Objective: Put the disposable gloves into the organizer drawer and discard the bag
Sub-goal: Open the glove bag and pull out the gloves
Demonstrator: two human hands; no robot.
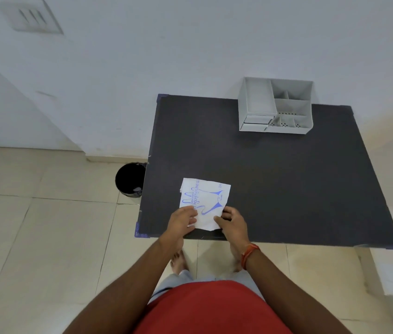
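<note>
A white plastic bag of disposable gloves point(205, 201) with blue print lies flat on the black table point(287, 179), near its front left edge. My left hand point(181, 221) grips the bag's near left corner. My right hand point(232, 221) pinches its near right corner. The grey organizer point(276, 107) stands at the table's far edge against the wall, with several open compartments and a small shut drawer point(256, 122) at its lower left front.
A black waste bin point(129, 179) stands on the tiled floor just left of the table. A white wall runs behind the table. My feet show below the table's front edge.
</note>
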